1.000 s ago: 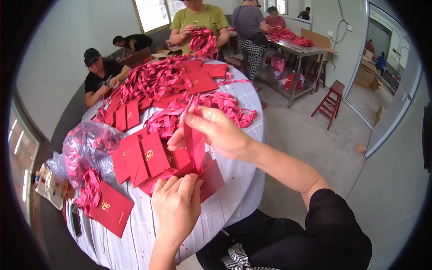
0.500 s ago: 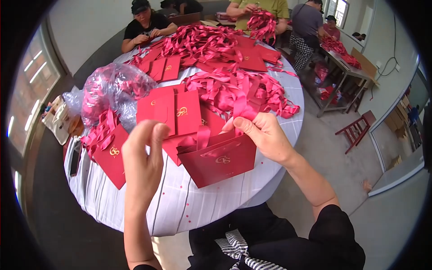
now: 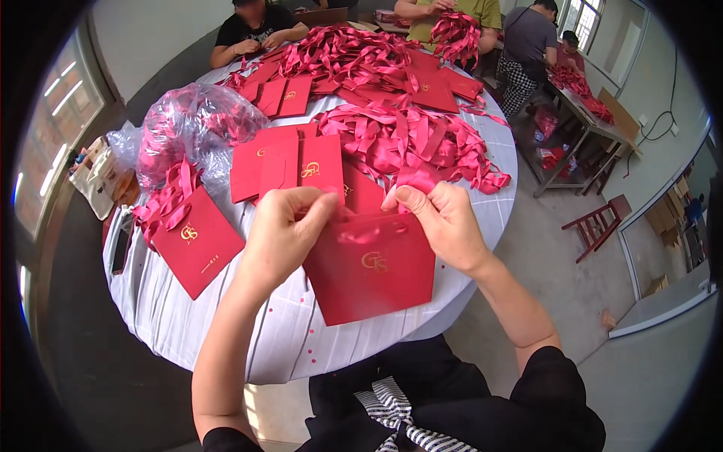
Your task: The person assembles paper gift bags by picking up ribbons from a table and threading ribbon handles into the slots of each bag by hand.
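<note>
A red paper gift bag (image 3: 369,282) with a gold emblem is held up at the near edge of the round table, its front facing me. My right hand (image 3: 446,226) pinches a crimson satin ribbon (image 3: 419,178) between thumb and fingers at the bag's top right. At the top left corner, my left hand (image 3: 290,233) has thumb and forefinger closed on the ribbon's other side, most of which its fingers hide. Behind the bag lie flat red bags (image 3: 322,160), stacked and overlapping. A heap of loose ribbons (image 3: 422,143) rests just beyond my right hand.
A white cloth (image 3: 279,346) covers the table. To the left are a finished-looking bag with ribbons (image 3: 197,241), a clear plastic sack (image 3: 192,124) and a phone (image 3: 120,248). Co-workers handle ribbons across a larger pile (image 3: 339,56). A red stool (image 3: 597,228) stands at right.
My left hand has moved right and down from beside the bag to its top edge, and its fingers have closed. The right hand keeps its pinch; the bag now faces me more squarely.
</note>
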A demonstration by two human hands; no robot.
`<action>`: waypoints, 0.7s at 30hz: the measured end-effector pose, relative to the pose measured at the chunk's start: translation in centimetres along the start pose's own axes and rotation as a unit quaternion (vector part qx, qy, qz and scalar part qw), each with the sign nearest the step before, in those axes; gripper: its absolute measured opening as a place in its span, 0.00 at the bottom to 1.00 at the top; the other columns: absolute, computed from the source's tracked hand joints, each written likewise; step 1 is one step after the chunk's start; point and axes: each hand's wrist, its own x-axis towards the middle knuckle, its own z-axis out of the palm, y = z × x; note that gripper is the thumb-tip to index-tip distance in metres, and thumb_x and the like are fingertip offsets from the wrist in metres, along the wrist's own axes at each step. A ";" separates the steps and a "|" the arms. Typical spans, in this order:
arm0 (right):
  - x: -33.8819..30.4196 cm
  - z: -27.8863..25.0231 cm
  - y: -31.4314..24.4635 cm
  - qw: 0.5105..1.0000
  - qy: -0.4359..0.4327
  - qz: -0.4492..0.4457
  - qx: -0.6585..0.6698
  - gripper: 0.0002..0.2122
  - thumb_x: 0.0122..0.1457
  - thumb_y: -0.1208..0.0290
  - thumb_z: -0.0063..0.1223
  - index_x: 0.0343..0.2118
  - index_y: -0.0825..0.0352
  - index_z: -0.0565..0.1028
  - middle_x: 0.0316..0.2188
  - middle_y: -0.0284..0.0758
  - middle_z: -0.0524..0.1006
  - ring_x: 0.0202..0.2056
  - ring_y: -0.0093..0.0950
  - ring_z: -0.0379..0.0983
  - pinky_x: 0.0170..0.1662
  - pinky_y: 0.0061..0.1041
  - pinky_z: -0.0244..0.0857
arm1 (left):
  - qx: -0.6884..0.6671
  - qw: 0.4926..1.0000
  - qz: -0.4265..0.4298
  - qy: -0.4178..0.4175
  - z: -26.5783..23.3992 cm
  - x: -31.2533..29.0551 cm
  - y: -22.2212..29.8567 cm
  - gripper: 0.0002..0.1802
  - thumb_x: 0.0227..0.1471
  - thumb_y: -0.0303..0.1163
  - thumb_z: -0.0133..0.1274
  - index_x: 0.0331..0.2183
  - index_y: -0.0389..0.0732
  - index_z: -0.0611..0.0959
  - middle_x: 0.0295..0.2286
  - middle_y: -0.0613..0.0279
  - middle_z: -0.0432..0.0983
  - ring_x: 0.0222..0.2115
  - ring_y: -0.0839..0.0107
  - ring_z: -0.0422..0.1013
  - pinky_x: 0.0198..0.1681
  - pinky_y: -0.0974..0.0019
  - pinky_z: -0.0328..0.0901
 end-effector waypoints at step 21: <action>-2.0 2.4 0.7 0.988 0.070 -0.129 -0.047 0.05 0.57 0.81 0.50 0.33 0.74 0.77 0.25 0.43 0.79 0.28 0.31 0.79 0.30 0.23 0.69 | -0.145 0.987 -0.070 0.015 0.2 -3.4 -2.1 0.19 0.58 0.42 0.48 0.41 0.34 0.76 0.34 0.62 0.75 0.36 0.77 0.70 0.40 0.74 0.65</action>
